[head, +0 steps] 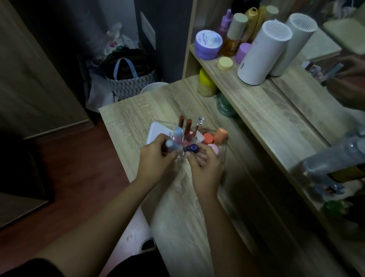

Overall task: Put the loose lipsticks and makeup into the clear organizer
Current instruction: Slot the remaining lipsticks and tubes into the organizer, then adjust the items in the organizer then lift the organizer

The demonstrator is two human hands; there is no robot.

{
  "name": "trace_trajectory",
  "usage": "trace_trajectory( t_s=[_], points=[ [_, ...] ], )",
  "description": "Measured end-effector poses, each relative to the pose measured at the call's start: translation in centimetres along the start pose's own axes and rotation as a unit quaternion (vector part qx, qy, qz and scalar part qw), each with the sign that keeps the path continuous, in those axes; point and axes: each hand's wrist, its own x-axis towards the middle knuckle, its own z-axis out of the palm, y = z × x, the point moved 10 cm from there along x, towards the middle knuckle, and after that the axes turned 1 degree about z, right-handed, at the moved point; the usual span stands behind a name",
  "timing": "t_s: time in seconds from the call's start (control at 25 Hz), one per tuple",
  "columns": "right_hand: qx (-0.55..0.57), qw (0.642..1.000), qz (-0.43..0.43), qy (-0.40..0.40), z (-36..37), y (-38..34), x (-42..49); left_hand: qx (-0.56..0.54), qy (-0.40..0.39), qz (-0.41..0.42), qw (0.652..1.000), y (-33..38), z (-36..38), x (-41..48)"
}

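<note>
On the grained wooden desk (133, 117), the left hand (154, 158) pinches a pale-blue-capped tube (172, 146) – the right hand (206, 165) pinches a glossy navy-capped one (191, 148) – over the clear organizer (220, 154), holding two upright reddish lipsticks (184, 124).

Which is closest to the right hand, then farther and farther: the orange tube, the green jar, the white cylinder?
From the right hand:
1. Orange tube, in the organizer just beyond the fingers.
2. Green jar, farther back under the shelf.
3. White cylinder, up on the shelf, farthest.
</note>
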Motion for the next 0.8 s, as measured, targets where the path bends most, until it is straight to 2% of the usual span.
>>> trace_trajectory(
  t_s=[0.24,0.56,0.68,0.8],
  points=[
    [-0.030,0.999,0.014,-0.016,2.2,0.9,0.9,0.066,-0.044,0.001,0.997,-1.5,2.3,1.1],
    [-0.050,0.997,0.052,-0.031,2.8,2.1,0.8,0.135,-0.061,0.013,0.989,-1.8,3.8,2.0],
    [-0.077,0.995,0.054,-0.028,2.0,2.0,0.3,0.122,-0.049,0.010,0.991,-1.8,3.2,1.5],
    [-0.090,0.994,0.063,0.022,-0.6,3.0,-1.2,0.063,-0.015,-0.009,0.998,-2.7,1.9,-0.3]
  ],
)
